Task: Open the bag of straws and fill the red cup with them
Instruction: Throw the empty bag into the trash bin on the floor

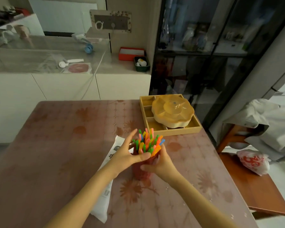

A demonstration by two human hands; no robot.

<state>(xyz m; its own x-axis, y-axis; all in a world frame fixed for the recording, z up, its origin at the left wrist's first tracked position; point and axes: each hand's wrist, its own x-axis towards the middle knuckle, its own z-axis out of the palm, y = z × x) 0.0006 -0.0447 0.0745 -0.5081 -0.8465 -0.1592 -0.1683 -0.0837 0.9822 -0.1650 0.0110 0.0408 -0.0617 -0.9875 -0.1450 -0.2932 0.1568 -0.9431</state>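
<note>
Your forearms come in from the bottom edge and meet at lower centre. Your left hand (128, 152) is spread wide, fingers nearly straight. Its thumb lies across the near side of the straws (148, 142) and the other fingers rest against their left side, index pointing up. It steadies the bunch and grips nothing. Your right hand (161, 163) is curled round the right side of the red cup (138, 174), thumb on the near wall. The cup stands upright on the table (56, 145), straws fanning out of its mouth. The white bag (100, 206) lies flat under your left forearm. A wooden tray (181, 131) with a lidded dish (173, 111) sits toward the upper right.
</note>
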